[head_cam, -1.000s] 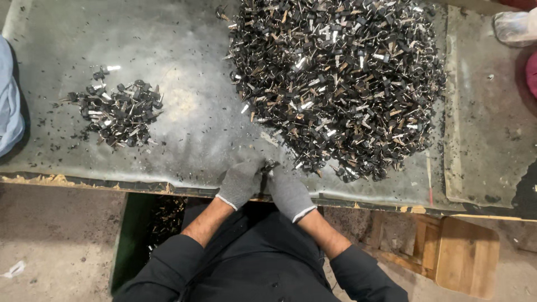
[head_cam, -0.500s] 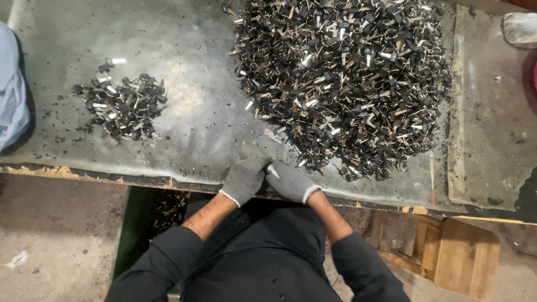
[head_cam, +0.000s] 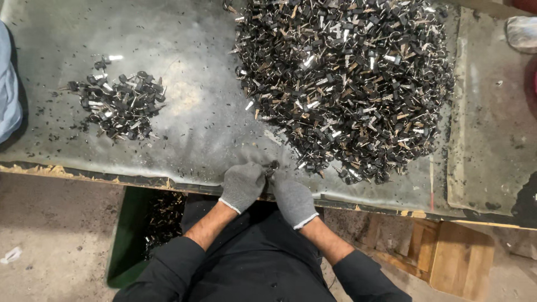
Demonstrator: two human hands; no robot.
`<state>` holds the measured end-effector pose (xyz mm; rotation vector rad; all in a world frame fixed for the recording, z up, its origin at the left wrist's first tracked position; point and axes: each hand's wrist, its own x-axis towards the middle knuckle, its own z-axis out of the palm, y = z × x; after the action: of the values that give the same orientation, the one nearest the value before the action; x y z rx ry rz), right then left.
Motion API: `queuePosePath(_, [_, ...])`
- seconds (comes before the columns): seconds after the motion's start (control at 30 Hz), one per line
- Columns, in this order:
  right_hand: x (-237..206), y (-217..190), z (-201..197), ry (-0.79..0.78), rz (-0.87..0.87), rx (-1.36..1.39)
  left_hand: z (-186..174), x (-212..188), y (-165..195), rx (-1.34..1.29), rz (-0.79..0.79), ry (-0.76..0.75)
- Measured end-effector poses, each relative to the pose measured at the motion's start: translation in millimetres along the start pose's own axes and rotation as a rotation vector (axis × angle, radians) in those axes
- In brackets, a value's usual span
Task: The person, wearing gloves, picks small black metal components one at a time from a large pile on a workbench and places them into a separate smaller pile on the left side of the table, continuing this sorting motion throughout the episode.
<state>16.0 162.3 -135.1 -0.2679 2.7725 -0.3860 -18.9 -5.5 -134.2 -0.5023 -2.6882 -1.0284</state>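
Both my hands wear grey knit gloves and meet at the table's near edge. My left hand [head_cam: 243, 184] and my right hand [head_cam: 292, 197] pinch one small dark metal piece [head_cam: 272, 166] between their fingertips. A large heap of small black and silver metal parts [head_cam: 347, 84] lies just beyond my right hand. A much smaller pile of the same parts [head_cam: 117, 103] sits at the left of the table.
The grey worn table top [head_cam: 196, 134] has a chipped front edge. A green bin [head_cam: 131, 235] with dark parts inside stands under the table at the left. A wooden stool [head_cam: 458, 260] is at lower right. Blue cloth [head_cam: 8, 89] shows at the left edge.
My hands have stayed together at the table edge, shifting slightly while working the small piece. The view has drifted a little.
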Motion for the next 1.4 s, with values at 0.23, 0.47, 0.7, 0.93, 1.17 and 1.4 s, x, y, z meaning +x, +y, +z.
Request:
queuePosePath(0.23, [32,13,-13,-0.183,-0.029,0.304,0,-6,1,0.078,0.051,-0.056])
queuePosePath(0.47, [1,-6,-4,-0.054,-0.082,-0.020,-12,-6,0,0.023,0.025,-0.033])
queuePosePath(0.7, [-1,-20,13,0.074,0.089,-0.094,-3,-6,2,0.021,0.128,-0.025])
queuePosePath(0.93, [30,-15,-7,-0.114,0.068,0.117,-6,-9,-1,0.076,0.136,-0.056])
queuePosePath(1.17, [12,10,-20,-0.100,0.152,0.340,-23,-16,6,0.039,-0.071,-0.160])
queuePosePath(1.4, [-21,-11,9,-0.060,-0.060,0.056,-27,13,0,-0.105,-0.195,-0.290])
